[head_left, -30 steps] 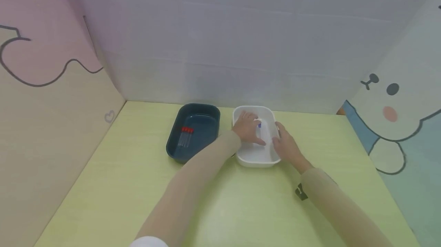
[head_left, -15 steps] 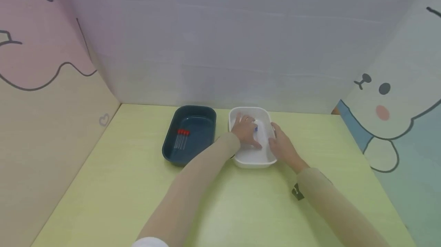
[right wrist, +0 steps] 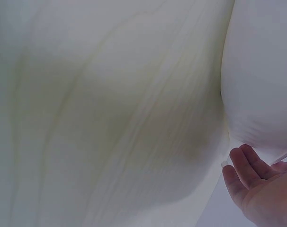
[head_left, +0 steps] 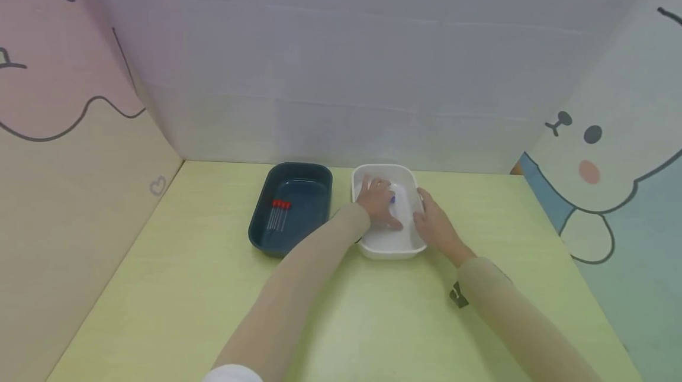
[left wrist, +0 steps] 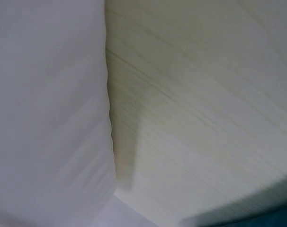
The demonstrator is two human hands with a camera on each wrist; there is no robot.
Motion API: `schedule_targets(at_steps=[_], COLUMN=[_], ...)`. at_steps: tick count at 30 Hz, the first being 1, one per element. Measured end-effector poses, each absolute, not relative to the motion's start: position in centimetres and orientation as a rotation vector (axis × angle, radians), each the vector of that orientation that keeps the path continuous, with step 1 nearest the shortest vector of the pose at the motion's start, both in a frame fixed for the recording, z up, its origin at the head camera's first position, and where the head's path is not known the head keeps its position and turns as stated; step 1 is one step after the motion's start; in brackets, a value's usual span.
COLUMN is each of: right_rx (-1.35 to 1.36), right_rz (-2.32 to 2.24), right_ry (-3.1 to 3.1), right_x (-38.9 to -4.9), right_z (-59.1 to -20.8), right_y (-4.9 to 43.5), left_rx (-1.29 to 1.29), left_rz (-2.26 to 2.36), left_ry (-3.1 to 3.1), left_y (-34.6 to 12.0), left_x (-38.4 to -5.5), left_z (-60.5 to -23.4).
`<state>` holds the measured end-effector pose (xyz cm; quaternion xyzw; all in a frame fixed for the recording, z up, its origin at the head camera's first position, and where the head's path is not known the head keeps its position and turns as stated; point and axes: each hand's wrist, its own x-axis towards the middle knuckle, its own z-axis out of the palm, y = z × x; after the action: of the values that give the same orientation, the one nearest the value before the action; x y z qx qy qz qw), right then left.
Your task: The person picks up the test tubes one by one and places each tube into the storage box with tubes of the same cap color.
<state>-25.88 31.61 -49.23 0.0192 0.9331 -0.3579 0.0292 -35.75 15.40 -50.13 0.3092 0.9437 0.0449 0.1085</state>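
In the head view my left hand [head_left: 376,203] is inside the white tray [head_left: 373,250], its fingers spread and its thumb standing apart from them. A small blue cap [head_left: 393,199] shows at the edge of that hand; whatever lies under the palm is hidden. My right hand [head_left: 438,225] grips the tray's right wall, with the thumb near the rim. From the right wrist view, the fingers of the right hand [right wrist: 259,184] lie against the outside of the tray [right wrist: 262,75]. The left wrist view shows the tray's outer wall [left wrist: 49,109] but no hand.
A dark blue tray [head_left: 306,216] stands to the left of the white one. Several clear tubes with red caps [head_left: 281,204] lie side by side in it. Both trays sit on a pale yellow table [head_left: 351,323], close to the back wall [head_left: 341,74].
My left hand has come down slightly over the blue-capped thing, covering more of it. The right hand keeps its grip on the white tray. The whole head view has shifted slightly.
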Motion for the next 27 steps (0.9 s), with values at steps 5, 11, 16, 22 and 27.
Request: schedule_targets(at_steps=[5, 11, 16, 22, 27], right_rx=[0.04, 0.045, 0.058, 0.07, 0.081], right_rz=[-1.086, -1.088, -1.113, -1.131, -1.179], right_ry=[2.884, 2.858, 2.832, 2.811, 2.767], right_x=[-26.2, -26.7, -27.1, -27.1, -27.0], right_z=[-49.2, -48.9, -48.7, -48.4, -47.7], right_y=[31.4, 31.6, 32.1, 32.6, 33.8], left_rx=[0.908, 0.929, 0.961, 0.997, 0.988], left_rz=[0.131, 0.151, 0.208, 0.257, 0.32], left_ry=[2.772, 2.782, 2.802, 2.805, 2.813], left_y=[15.0, 14.5, 13.9, 13.4, 12.8], left_x=[-35.5, -35.4, -35.8, -36.4, -36.6], left_z=[-49.3, -47.3, -45.8, -44.7, -43.7])
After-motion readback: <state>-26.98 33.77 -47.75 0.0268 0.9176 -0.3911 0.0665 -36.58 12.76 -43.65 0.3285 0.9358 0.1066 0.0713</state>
